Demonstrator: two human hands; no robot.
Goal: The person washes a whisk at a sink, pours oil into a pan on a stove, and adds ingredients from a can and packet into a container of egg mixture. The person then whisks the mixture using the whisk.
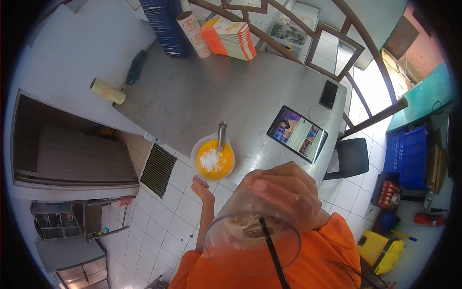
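Close to the camera, my right hand wraps around a clear plastic cup. A black straw sticks out of the cup, and some pale contents show inside. At the table's near edge stands a white bowl holding a yellow-orange mix with a heap of white powder on it. A metal-handled tool leans in the bowl, its lower end hidden in the mix. Just below the bowl's rim is my left hand; whether it touches the bowl is unclear, and its fingers show only partly.
On the metal table lie a tablet showing a video and a phone. Paper packets, a printed roll and blue stacked crates stand at the back. A black chair is at the right.
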